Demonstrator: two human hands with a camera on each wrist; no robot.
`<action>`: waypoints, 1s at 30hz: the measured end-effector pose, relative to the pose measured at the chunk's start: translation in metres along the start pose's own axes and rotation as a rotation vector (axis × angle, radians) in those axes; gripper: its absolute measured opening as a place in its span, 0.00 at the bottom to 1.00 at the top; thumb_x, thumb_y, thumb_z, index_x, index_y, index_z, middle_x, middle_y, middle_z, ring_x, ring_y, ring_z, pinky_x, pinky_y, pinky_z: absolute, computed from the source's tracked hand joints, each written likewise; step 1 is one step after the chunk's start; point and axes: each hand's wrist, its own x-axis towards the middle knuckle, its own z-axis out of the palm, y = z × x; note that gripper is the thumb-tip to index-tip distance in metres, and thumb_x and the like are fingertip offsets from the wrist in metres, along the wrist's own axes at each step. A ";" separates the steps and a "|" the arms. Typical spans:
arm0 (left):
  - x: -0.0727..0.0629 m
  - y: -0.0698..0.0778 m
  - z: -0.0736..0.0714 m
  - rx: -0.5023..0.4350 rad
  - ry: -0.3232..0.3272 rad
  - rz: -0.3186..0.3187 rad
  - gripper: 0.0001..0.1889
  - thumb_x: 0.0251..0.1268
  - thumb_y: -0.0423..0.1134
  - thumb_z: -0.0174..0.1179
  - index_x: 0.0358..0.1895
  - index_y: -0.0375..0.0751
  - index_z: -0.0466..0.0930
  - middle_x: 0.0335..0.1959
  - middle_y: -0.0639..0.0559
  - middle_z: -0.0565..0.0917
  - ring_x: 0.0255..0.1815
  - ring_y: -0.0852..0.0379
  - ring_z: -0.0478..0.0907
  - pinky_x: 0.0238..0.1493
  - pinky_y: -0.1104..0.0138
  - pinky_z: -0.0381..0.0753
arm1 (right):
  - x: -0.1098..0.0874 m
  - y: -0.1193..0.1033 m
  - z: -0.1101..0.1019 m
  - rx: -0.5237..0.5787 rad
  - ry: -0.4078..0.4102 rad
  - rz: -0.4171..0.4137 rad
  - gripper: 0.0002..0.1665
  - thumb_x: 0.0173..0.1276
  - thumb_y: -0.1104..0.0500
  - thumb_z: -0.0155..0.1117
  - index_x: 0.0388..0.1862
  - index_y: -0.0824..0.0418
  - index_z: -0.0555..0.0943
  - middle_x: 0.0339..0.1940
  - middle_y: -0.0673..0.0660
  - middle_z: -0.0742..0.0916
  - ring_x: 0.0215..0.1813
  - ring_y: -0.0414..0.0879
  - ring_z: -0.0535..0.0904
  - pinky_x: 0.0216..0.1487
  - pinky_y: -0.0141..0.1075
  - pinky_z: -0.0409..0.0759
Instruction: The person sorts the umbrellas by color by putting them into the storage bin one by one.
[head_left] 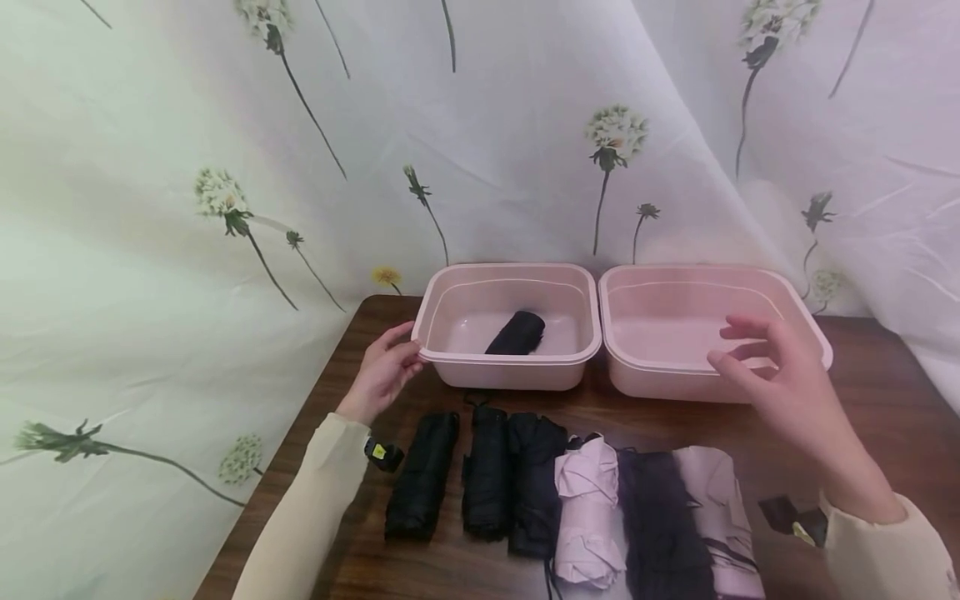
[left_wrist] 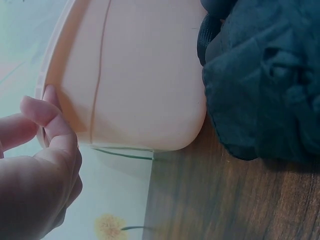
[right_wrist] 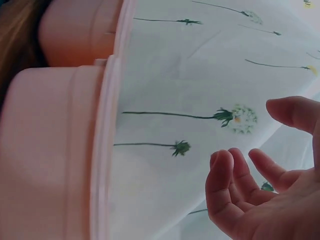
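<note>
My left hand [head_left: 385, 372] pinches the rim of the left pink plastic basin [head_left: 517, 375] at its near left corner; the left wrist view shows thumb and fingers on either side of that rim. Inside this basin lies one rolled black folding umbrella [head_left: 517, 333], slanted. My right hand [head_left: 780, 383] hovers over the near right side of the right pink basin [head_left: 667, 379], fingers loosely bent and holding nothing. From the right wrist view, the thumb and fingertips of the right hand [right_wrist: 265, 185] stand apart, away from the basin wall.
In front of the basins lies a row of rolled umbrellas: several black ones [head_left: 423, 475] and pale pink ones [head_left: 590, 512]. They rest on a dark wooden table [head_left: 352, 542]. A white curtain with dandelion prints [head_left: 510, 167] hangs behind the basins.
</note>
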 end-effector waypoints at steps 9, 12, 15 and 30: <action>-0.001 -0.002 -0.001 -0.032 -0.003 0.001 0.29 0.71 0.31 0.53 0.72 0.47 0.59 0.47 0.46 0.73 0.33 0.61 0.77 0.36 0.73 0.80 | -0.036 0.033 0.006 -0.160 -0.096 0.100 0.29 0.65 0.54 0.67 0.62 0.60 0.71 0.47 0.57 0.83 0.36 0.19 0.73 0.32 0.22 0.75; -0.001 -0.001 -0.001 -0.035 -0.004 0.004 0.28 0.71 0.32 0.53 0.72 0.47 0.59 0.46 0.46 0.73 0.33 0.61 0.77 0.36 0.73 0.80 | -0.049 0.047 0.011 -0.213 -0.127 0.142 0.31 0.64 0.50 0.68 0.61 0.61 0.71 0.48 0.63 0.83 0.38 0.25 0.75 0.34 0.26 0.73; -0.001 0.000 0.000 -0.034 -0.006 0.004 0.28 0.71 0.32 0.53 0.72 0.47 0.59 0.47 0.46 0.74 0.33 0.61 0.77 0.36 0.73 0.81 | -0.061 0.062 0.016 -0.245 -0.178 0.173 0.35 0.63 0.49 0.69 0.62 0.67 0.69 0.52 0.67 0.79 0.48 0.45 0.78 0.44 0.37 0.76; -0.001 -0.001 0.001 -0.046 -0.013 0.001 0.28 0.71 0.32 0.52 0.72 0.48 0.59 0.47 0.46 0.73 0.33 0.61 0.77 0.36 0.73 0.80 | -0.101 0.100 0.030 -0.358 -0.324 0.186 0.47 0.54 0.48 0.74 0.63 0.75 0.65 0.54 0.77 0.72 0.55 0.68 0.68 0.50 0.62 0.71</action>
